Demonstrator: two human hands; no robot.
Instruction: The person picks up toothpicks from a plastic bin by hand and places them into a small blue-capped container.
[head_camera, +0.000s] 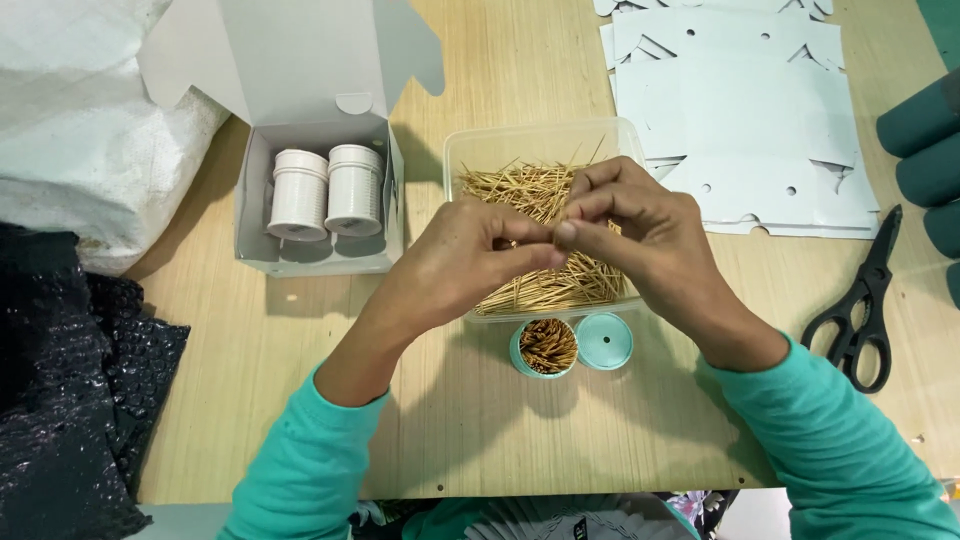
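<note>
My left hand (470, 255) and my right hand (630, 230) meet over a clear plastic tub (470, 150) full of loose wooden toothpicks (520, 190). Both hands pinch a small bunch of toothpicks between fingertips, close together above the tub. Just in front of the tub stands a small teal round container (545, 348) packed with upright toothpicks, with its teal lid (605, 341) lying beside it on the right.
An open white cardboard box (315, 255) at the left holds two white round containers (325, 190). Flat white die-cut cardboard sheets (740, 100) lie at the back right. Black scissors (860, 305) rest at the right. White sack and black bubble wrap (60, 380) sit at the left.
</note>
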